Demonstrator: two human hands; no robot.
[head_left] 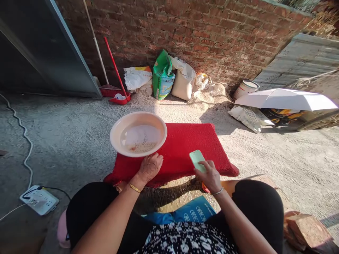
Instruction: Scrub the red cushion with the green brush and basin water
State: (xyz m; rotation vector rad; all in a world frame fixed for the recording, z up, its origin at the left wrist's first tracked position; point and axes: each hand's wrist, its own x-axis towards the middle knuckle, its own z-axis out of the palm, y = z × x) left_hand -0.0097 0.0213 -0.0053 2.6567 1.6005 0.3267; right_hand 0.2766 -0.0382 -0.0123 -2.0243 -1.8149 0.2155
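Note:
A thick red cloth (189, 141) lies spread over a low support in front of my knees. On its left part stands a wide pale basin (112, 137) of water, with small bits of sediment at the bottom. My left hand (151, 166) rests on the cloth just below the basin's near rim, its fingers curled under; whatever they hold, if anything, is hidden. Over the right part of the cloth, my right hand (210, 175) grips a pale green block with rounded corners (196, 158). I cannot make out the block's underside.
A white power strip (39, 200) with cords lies at the lower left. Sacks (162, 77) and a red dustpan (120, 99) line the brick wall. To the right are an umbrella (286, 98) and a bucket (246, 89). Bricks (309, 229) sit beside my right knee.

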